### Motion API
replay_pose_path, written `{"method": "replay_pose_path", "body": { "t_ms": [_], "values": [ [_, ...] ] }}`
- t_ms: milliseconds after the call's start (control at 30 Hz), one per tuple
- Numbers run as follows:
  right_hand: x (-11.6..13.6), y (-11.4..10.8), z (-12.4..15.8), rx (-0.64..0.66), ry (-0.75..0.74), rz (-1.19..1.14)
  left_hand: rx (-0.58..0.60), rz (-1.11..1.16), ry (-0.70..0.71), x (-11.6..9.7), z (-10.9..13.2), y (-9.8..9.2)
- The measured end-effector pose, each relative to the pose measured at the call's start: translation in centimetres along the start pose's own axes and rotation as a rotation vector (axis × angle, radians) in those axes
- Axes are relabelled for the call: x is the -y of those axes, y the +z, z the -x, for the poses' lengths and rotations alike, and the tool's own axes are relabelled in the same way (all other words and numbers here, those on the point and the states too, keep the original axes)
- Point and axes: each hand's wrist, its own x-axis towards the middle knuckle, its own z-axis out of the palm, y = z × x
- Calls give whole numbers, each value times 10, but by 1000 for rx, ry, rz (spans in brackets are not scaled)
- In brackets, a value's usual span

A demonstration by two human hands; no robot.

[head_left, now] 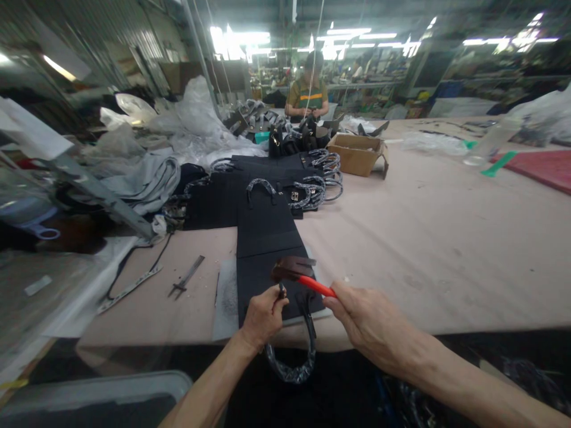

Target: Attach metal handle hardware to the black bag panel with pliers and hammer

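The right hand (363, 315) is clamped on the red handle of a hammer (300, 273), whose head hangs just above the black bag panel (267, 261) on the table (446, 249). The left hand (263, 318) pinches the bag handle (292, 362) end directly below the head.

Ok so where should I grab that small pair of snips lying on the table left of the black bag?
Take the snips by the handle end nearest you, coming straight down from above. They lie flat on the bare table, blades angled away to the upper right, with open space all round, so fingers can close across the narrow handles. The long metal ruler lies apart, left.
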Motion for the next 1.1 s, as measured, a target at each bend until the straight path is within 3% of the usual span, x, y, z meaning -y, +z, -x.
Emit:
{"method": "replay_pose_path", "body": {
  "t_ms": [133,300,367,433,500,600,667,833,967,1100],
  "values": [
    [4,-6,0,-144,-21,-58,2,35,3,-2,-2,-2],
    [4,-14,3,21,-46,102,-10,10,-17,-1,-1,0],
    [8,-23,4,-88,-32,26,-5,25,-19,0,-1,0],
    [13,-27,6,-299,-38,-88,-1,38,-17,1,0,1],
    [14,-23,7,-357,-78,-92,-4,29,-12,1,0,0],
    [4,-9,8,-72,-85,72,-5,5,-5,1,0,0],
    [-5,-4,7,51,-5,100,2,-2,-8,1,0,0],
    [-28,10,-11,85,251,-162,41,46,-52,-1,-1,-2],
    [-35,50,-37,85,337,-275,90,110,-97,-4,-5,-10],
    [-31,88,-61,91,373,-156,144,166,-117,-5,-10,-18]
  ]
}}
